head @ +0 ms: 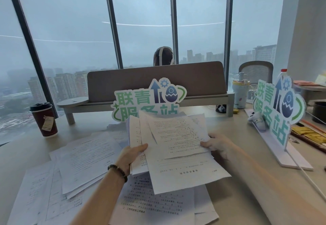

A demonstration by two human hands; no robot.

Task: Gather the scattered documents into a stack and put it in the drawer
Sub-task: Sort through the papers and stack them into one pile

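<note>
Both hands grip a loose, uneven sheaf of papers [176, 142] raised above the desk [247, 163] — the left hand [131, 156] pinches its left edge, thumb on top, and the right hand [217, 143] clamps its right edge, fingers hidden behind the sheets. The sheets are thin, white, printed and fanned askew. More scattered documents [84, 161] lie flat and overlapping on the smooth beige surface below — their print is too blurred to read, and the lowest are cut off by the frame.

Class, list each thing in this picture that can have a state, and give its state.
held papers: lifted off the desk, fanned, uneven
left hand: grips the bundle's left edge
right hand: grips its right edge
loose papers: flat on the desk, scattered, overlapping
coffee cup: upright, lid on
</note>
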